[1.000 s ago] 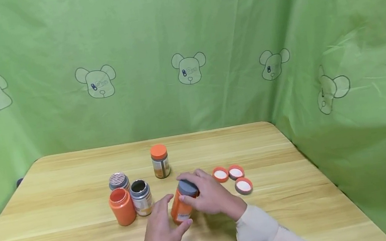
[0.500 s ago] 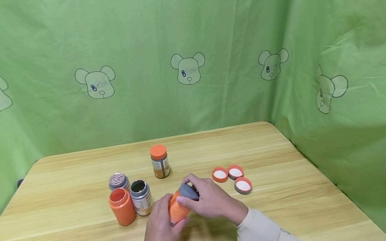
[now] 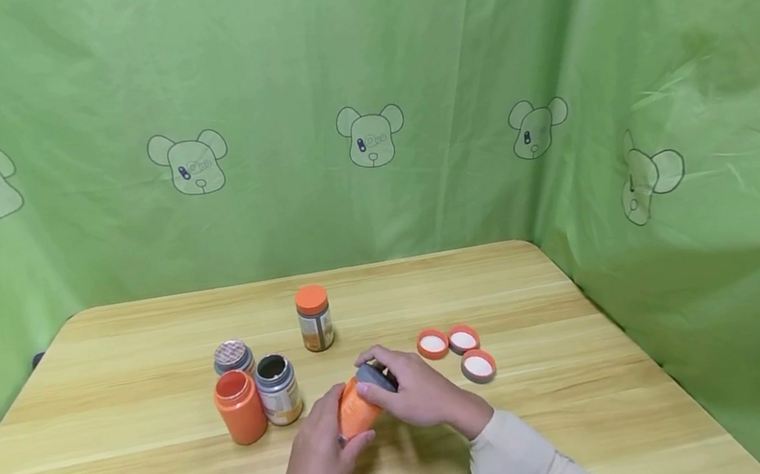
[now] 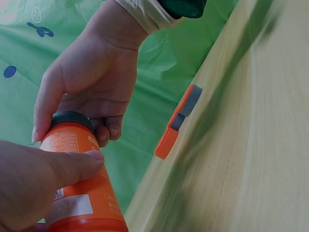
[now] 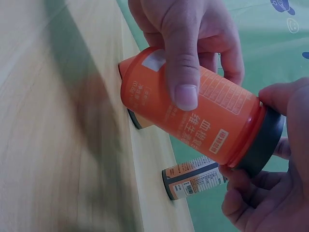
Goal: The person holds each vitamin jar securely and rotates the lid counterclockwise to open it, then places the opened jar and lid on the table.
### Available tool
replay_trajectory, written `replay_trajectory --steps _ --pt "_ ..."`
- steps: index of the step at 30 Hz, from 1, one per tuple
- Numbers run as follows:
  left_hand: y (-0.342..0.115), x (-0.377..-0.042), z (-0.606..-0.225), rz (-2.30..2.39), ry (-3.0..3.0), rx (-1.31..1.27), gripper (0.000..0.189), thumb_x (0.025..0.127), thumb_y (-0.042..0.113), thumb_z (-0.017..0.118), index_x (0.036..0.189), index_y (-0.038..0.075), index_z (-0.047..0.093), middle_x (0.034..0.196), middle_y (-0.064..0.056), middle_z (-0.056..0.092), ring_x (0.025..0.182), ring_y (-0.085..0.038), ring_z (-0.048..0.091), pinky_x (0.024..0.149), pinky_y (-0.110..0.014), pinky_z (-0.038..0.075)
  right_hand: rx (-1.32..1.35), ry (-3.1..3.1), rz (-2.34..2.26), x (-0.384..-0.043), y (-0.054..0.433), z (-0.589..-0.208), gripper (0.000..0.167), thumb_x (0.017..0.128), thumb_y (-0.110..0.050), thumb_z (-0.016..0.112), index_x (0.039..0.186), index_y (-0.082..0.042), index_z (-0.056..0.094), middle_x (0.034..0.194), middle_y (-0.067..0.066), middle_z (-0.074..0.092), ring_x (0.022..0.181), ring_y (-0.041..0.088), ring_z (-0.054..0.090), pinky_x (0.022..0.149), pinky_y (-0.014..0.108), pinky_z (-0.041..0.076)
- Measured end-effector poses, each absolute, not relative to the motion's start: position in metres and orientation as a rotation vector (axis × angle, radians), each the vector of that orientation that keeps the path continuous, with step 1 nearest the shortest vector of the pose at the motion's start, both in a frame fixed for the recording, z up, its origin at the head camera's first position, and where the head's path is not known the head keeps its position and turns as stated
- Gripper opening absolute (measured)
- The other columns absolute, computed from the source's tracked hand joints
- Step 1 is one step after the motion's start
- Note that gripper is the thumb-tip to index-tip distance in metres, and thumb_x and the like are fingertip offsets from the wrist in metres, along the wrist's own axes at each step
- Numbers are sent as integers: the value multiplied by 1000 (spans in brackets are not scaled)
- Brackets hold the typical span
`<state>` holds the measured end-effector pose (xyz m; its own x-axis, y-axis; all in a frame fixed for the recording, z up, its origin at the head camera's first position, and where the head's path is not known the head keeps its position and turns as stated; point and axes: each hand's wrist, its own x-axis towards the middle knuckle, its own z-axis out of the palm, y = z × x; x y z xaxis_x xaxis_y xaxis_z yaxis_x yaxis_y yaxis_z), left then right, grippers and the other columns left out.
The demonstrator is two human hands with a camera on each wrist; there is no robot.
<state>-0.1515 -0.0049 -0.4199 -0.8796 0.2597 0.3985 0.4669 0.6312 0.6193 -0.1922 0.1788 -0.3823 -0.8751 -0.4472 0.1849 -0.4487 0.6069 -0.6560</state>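
Observation:
An orange jar (image 3: 356,413) with a dark grey lid (image 3: 376,377) is held tilted between both hands over the table. My left hand (image 3: 320,454) grips the jar's body, its thumb lying across the printed label in the right wrist view. My right hand (image 3: 415,389) has its fingers and thumb around the rim of the lid. The lid sits on the jar's mouth, as the right wrist view shows. White printed text and a pale sticker (image 4: 72,207) mark the jar's side.
Left of the hands stand an uncapped orange jar (image 3: 242,412), an uncapped grey jar (image 3: 280,394) and a foil-sealed jar (image 3: 233,355). An orange-lidded jar (image 3: 315,322) stands farther back. Three upturned lids (image 3: 479,367) lie to the right on the wooden table (image 3: 566,423).
My left hand has closed around the orange jar's body, where it was beside it a second ago. The jar has tilted further, its lid end toward the right, with my right hand still on the lid.

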Motion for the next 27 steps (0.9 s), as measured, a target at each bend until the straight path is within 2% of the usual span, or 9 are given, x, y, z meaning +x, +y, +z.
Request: replay_trajectory --steps 7,11,18,23,27 --pt "-6 -151 -420 -1082 -2584 -568 66 76 18 82 130 -4 51 113 -17 62 91 -25 61 76 -43 51 876 -2762 1159 -191 181 -382 38 96 -25 55 130 -10 52 112 5 61 86 16 58 74 30 49" --pt "-7 -151 -419 -1080 -2582 -555 66 75 17 83 129 -4 51 112 -17 62 90 -25 61 76 -43 51 834 -2758 1145 -190 179 -380 37 99 -28 51 129 -7 52 110 7 61 82 14 58 72 29 50" --pt "-6 -151 -418 -1108 -2605 -537 67 75 18 84 130 -3 52 112 -16 62 93 -26 61 78 -44 51 712 -2792 1114 -191 175 -377 38 100 -39 49 120 -7 57 95 2 63 71 10 56 65 29 48" --pt "-6 -150 -419 -1092 -2598 -556 66 76 17 83 130 -3 51 112 -16 62 92 -25 60 77 -44 51 725 -2788 1134 -191 176 -378 34 99 -35 52 120 -9 57 102 4 62 71 11 56 64 28 48" --pt "-6 -150 -419 -1087 -2605 -551 65 77 16 82 130 -4 50 113 -17 61 92 -26 60 78 -44 50 746 -2767 1149 -190 177 -379 32 98 -30 53 122 -9 56 109 4 61 78 13 55 68 29 48"
